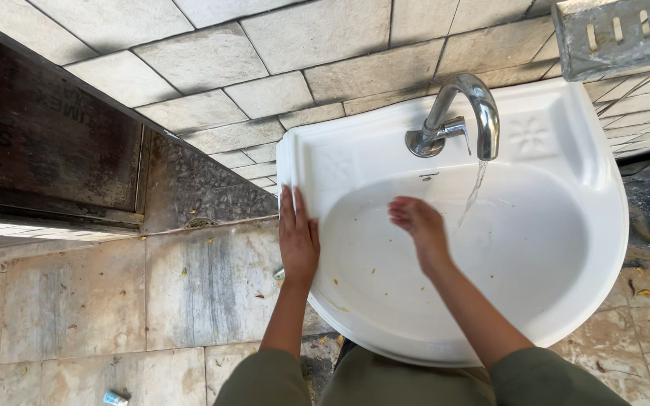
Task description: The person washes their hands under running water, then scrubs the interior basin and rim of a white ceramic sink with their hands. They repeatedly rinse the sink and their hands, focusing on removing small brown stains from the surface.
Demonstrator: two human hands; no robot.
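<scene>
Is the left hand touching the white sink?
Touching. The head view shows the left hand lying flat on the left rim of the round white ceramic sink, fingers spread over the edge with no gap.

Basin (566, 150): glossy white ceramic, smooth, speckled with debris. Tap (464, 113), 12 o'clock on rim: polished metal. Wall tiles (265, 68): matt, rough stone look. Floor (77, 301): worn, stained marble-like slabs.

One basin (566, 195), one tap (464, 113), two hands.
</scene>
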